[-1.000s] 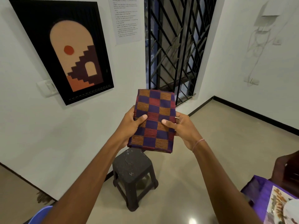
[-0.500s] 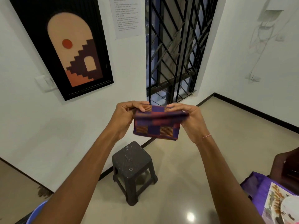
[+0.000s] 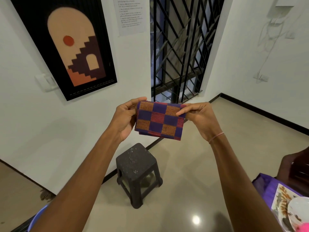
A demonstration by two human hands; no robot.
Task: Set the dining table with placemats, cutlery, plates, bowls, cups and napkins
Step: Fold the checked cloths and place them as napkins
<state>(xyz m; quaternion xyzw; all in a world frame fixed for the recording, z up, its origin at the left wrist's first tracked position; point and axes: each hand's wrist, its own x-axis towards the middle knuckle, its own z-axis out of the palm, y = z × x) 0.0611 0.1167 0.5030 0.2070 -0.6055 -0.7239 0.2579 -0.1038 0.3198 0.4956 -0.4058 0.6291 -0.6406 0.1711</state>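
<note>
A folded napkin (image 3: 158, 120) with purple, orange and red checks hangs in the air at chest height, above the floor. My left hand (image 3: 124, 118) pinches its upper left corner between thumb and fingers. My right hand (image 3: 197, 118) pinches its upper right corner, the thumb lying across the front of the cloth. The napkin is folded into a wide rectangle with its fold along the top. At the lower right, a patterned placemat (image 3: 282, 200) lies on a purple tablecloth (image 3: 264, 186), with a white plate (image 3: 299, 208) on the mat.
A black plastic stool (image 3: 138, 171) stands on the floor below the napkin. A dark wooden chair (image 3: 296, 166) is at the right edge and a blue basin rim (image 3: 36, 216) at the lower left. White walls, a framed picture and a barred window lie ahead.
The napkin was held as a tall rectangle; both hands folded its top half over, and it is now a shorter, wider rectangle pinched at the upper corners.
</note>
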